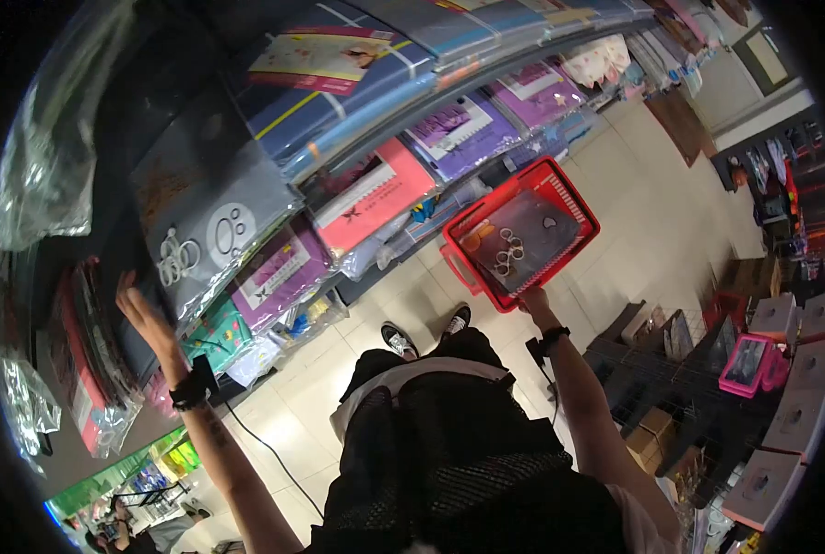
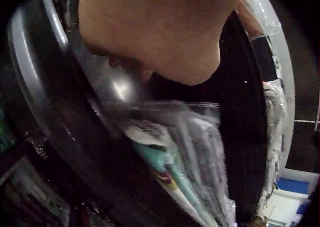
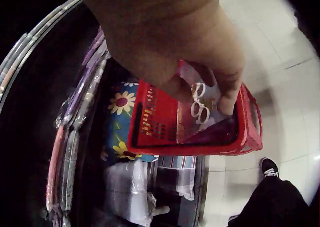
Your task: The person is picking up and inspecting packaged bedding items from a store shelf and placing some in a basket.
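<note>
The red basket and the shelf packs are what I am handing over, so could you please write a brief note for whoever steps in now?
Left hand: fingers straight, raised against the shelved packs, beside the grey paw-print pack.
Right hand: grips the red basket by its rim, held out over the floor.
Done: one dark ring-pattern pack lies in the basket.
Left: probably pulling a pack off the shelf and putting it in the basket; none is gripped yet.
</note>
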Demonstrator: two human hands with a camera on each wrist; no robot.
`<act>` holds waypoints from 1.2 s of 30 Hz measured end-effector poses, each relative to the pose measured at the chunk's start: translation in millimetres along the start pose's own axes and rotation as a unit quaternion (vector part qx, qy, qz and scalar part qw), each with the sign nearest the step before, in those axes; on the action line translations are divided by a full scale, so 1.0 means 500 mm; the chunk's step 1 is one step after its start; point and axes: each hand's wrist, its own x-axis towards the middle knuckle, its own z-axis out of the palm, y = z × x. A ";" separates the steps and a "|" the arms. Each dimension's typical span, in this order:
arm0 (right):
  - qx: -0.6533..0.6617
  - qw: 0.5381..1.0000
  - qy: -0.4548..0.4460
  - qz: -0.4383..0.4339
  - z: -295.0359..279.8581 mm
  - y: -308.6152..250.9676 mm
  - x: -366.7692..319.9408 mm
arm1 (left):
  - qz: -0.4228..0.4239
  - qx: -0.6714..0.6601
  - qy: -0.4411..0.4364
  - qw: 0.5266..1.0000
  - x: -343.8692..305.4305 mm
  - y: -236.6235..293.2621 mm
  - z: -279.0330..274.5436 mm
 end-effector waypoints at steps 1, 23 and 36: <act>-0.037 0.999 -0.001 0.000 -0.005 0.009 0.020 | -0.017 -0.029 0.013 0.999 0.008 -0.015 0.011; 0.101 0.987 0.117 0.042 0.117 -0.064 0.092 | -0.027 0.149 0.135 0.979 0.005 -0.051 0.028; -0.277 0.946 -0.035 -0.167 0.056 -0.067 0.053 | -0.061 0.114 0.147 0.981 0.004 -0.078 0.026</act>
